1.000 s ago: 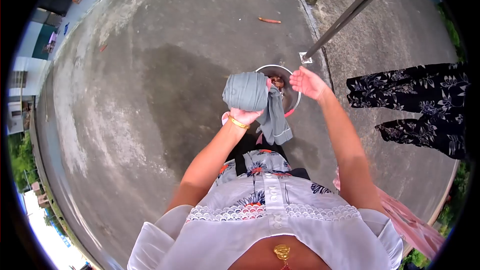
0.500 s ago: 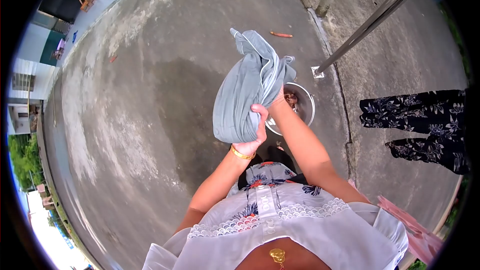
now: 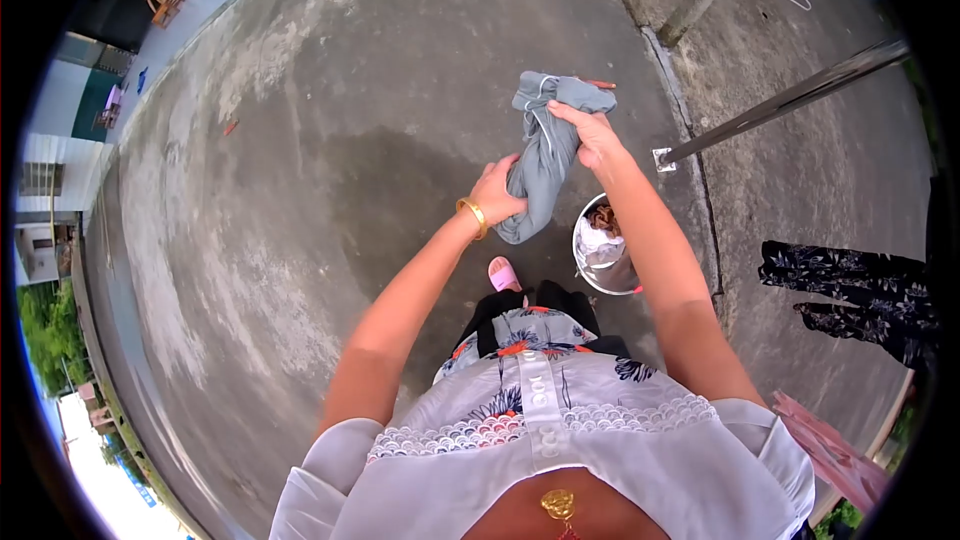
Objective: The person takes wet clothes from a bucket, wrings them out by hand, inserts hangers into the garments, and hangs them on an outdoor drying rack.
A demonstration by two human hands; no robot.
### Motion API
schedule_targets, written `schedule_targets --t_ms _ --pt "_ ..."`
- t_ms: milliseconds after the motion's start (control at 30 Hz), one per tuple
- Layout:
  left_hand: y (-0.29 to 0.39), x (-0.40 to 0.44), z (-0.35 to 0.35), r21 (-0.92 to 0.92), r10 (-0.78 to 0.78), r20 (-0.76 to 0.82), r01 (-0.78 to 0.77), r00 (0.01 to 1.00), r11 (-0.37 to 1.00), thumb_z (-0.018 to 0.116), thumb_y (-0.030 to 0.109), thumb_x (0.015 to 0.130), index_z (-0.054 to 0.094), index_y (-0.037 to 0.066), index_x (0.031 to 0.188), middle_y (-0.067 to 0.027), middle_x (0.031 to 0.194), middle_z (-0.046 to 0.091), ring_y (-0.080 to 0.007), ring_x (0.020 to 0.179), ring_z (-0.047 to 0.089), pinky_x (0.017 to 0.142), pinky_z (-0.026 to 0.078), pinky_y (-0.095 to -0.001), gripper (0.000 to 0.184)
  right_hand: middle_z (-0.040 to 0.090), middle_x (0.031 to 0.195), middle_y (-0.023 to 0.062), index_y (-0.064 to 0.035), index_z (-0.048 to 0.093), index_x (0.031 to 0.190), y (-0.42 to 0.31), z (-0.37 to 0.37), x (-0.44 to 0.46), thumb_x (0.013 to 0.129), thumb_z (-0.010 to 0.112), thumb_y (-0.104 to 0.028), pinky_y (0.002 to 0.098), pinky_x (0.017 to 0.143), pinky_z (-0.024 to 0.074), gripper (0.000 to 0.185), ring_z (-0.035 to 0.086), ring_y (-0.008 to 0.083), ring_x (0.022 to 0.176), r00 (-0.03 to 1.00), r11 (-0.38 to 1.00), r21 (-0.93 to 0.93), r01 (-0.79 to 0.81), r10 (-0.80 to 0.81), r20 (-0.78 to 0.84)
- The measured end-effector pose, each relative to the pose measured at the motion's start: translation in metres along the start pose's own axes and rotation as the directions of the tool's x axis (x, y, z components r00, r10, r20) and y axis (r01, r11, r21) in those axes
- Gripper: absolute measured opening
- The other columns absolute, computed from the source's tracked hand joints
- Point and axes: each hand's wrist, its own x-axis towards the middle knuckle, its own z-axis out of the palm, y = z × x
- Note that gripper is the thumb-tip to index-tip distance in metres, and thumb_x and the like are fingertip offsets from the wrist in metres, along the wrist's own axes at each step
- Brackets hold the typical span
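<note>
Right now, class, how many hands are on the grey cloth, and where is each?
2. The left hand grips the grey cloth near its lower end; the right hand holds it nearer the top. Some fingers are hidden.

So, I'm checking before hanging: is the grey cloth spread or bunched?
Bunched: the grey cloth makes a creased bundle between left hand and right hand.
</note>
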Motion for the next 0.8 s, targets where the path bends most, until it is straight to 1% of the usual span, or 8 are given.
schedule_targets --t_ms 33,67,100,200,400,567,667,800 --pt "-0.003 -0.001 0.0 0.001 0.004 0.006 -0.004 1.0 1.0 0.07 0.027 0.061 0.031 0.002 0.125 -0.0175 0.118 0.043 -0.0291 0.1 0.051 0.086 0.042 -0.035 0.079 0.059 0.093 0.0104 0.0001 0.052 0.099 -0.014 0.007 0.0 0.064 0.065 -0.003 0.0357 0.072 0.0479 0.038 0.058 0.0218 0.081 0.997 0.984 0.163 -0.074 0.078 -0.015" --pt "-0.003 -0.006 0.003 -0.612 -0.11 0.046 0.115 0.993 0.782 0.069 0.028 0.064 0.034 0.003 0.124 -0.0162 0.119 0.043 -0.0271 0.102 0.05 0.087 0.041 -0.0355 0.074 0.059 0.093 0.0104 0.0001 0.052 0.099 -0.02 0.011 0.001 0.064 0.065 -0.003 0.0357 0.072 0.0479 0.038 0.058 0.0218 0.081 0.997 0.984 0.166 -0.068 0.072 -0.02" --pt "-0.002 -0.009 0.007 -0.957 -0.171 0.149 0.186 0.974 0.225 0.069 0.03 0.066 0.037 0.005 0.123 -0.0149 0.121 0.043 -0.025 0.105 0.049 0.088 0.041 -0.0359 0.07 0.059 0.09 0.0102 0.0001 0.052 0.099 -0.026 0.014 0.004 0.065 0.064 -0.003 0.0362 0.069 0.0489 0.035 0.059 0.0218 0.077 0.998 0.945 0.322 -0.059 0.055 0.02" --pt "0.006 -0.018 0.009 -0.749 -0.032 0.571 0.505 0.82 -0.428 0.065 0.041 0.069 0.032 0.008 0.127 -0.0164 0.126 0.037 -0.0364 0.118 0.032 0.096 0.025 -0.0538 0.074 0.059 0.087 0.0094 0.0 0.053 0.096 -0.043 0.034 0.006 0.067 0.061 -0.003 0.0353 0.068 0.0498 0.03 0.059 0.0213 0.076 0.999 0.875 0.484 0.034 -0.05 0.02" --pt "0.042 0.02 -0.038 -0.511 0.137 0.406 0.348 0.904 -0.786 0.056 0.058 0.069 0.022 0.005 0.131 -0.0214 0.13 0.028 -0.045 0.119 0.025 0.095 0.016 -0.0637 0.088 0.06 0.086 0.0117 0.0027 0.052 0.098 -0.068 0.055 -0.009 0.073 0.056 -0.006 0.034 0.069 0.0495 0.026 0.06 0.0231 0.073 0.891 0.799 0.403 0.447 -0.436 -0.124" --pt "0.078 0.097 -0.09 -0.948 -0.154 -0.16 -0.196 0.975 -0.252 0.058 0.012 0.072 0.039 0.009 0.115 -0.0111 0.116 0.046 -0.0265 0.11 0.044 0.093 0.037 -0.0413 0.047 0.06 0.09 0.0094 -0.0011 0.053 0.099 -0.102 0.043 0.0 0.077 0.056 -0.012 0.0337 0.078 0.0459 0.026 0.058 0.021 0.083 0.777 0.68 0.377 0.629 -0.546 -0.313" --pt "0.139 0.135 -0.122 -0.84 0.179 -0.511 -0.532 0.841 0.104 0.063 0.004 0.061 0.044 0.008 0.102 -0.0148 0.109 0.049 -0.0247 0.1 0.051 0.086 0.043 -0.0388 0.046 0.06 0.094 0.0092 -0.0027 0.053 0.1 -0.126 0.013 0.026 0.078 0.055 -0.016 0.0357 0.081 0.0443 0.026 0.057 0.0204 0.087 0.863 0.679 0.536 0.502 -0.355 -0.36" --pt "0.208 0.189 -0.121 -0.256 0.808 -0.364 -0.884 0.463 0.391 0.065 0.003 0.053 0.052 0.008 0.088 -0.0137 0.102 0.055 -0.0266 0.095 0.055 0.082 0.044 -0.0379 0.038 0.06 0.089 0.0107 -0.0053 0.055 0.094 -0.153 -0.047 0.068 0.076 0.056 -0.021 0.0364 0.082 0.0448 0.024 0.057 0.0215 0.083 0.999 0.72 0.692 0.039 -0.022 -0.034"
